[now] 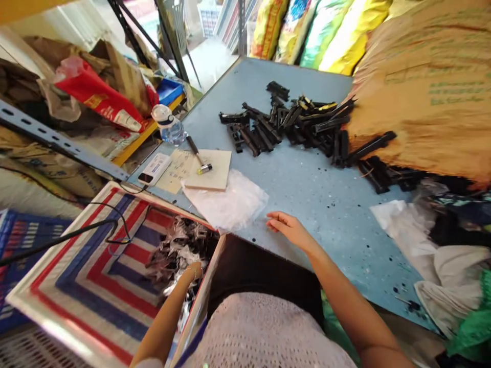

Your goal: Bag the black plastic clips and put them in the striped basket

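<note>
My left hand (195, 271) reaches down into the striped crate (76, 327) at its right side, among a pile of parts in shiny clear wrapping (182, 232). Its fingers are hidden by the hand and the pile, so I cannot tell what they hold. Over the front edge of the blue table (303, 189), my right hand (286, 225) hovers with loosely bent fingers and nothing in them. Just left of it lies a crumpled clear plastic bag (241, 202). A small hammer (199, 159) rests on a square board (218, 158) behind that bag.
Long black plastic parts (284, 120) lie heaped at the table's back, against a large orange sack (418, 92). A lidded water bottle (169, 125) and a white phone-like device (155, 168) stand at the left edge. Rumpled cloths (456, 276) cover the right corner. A black cable (57, 240) crosses the crate.
</note>
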Available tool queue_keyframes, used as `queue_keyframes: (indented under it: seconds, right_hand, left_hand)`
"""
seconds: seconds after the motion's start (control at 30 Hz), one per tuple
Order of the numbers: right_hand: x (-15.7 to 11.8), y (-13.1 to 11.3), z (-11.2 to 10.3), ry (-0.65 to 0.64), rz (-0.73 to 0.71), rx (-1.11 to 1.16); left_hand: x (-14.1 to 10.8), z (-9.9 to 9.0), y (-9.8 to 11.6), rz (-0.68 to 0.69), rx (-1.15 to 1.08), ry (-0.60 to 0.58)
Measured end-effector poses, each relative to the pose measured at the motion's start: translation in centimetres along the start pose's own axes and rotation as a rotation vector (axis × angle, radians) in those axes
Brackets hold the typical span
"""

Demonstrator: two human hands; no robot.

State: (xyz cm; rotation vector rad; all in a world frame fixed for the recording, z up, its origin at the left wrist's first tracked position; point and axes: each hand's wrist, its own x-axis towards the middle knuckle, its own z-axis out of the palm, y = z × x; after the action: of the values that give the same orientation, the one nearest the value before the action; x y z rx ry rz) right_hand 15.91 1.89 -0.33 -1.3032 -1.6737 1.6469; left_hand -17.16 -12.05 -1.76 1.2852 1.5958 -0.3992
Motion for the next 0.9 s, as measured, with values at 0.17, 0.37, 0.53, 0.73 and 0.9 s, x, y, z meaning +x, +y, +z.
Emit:
queue_keyframes:
  seconds: [0.17,0.37,0.53,0.73,0.9]
  right_hand:
    - [12.5,-5.4,-7.3,0.302,-0.246,-0.496]
    - [28.3,-13.2,-12.3,0.458,-0.105,-1.206]
    - [33.4,-13.9,-16.0,0.331,0.152,-1.313]
    - [31.7,-11.6,-17.9,0.259,-0.019,-1.464]
    - [24.6,-8.8,-20.9,0.180,-0.247,-1.514]
  left_hand:
    - [0.1,-7.1,4.6,0.410,-0.228,-0.003]
    - [11.6,-27.6,19.5,0.698,-0.186,1.014]
    - [22.2,-40.5,23.7,0.420,-0.228,1.044]
    - [26.8,-36.3,26.8,0.492,-0.272,1.017]
    - [24.5,-24.2,30.6,0.394,-0.473,1.073]
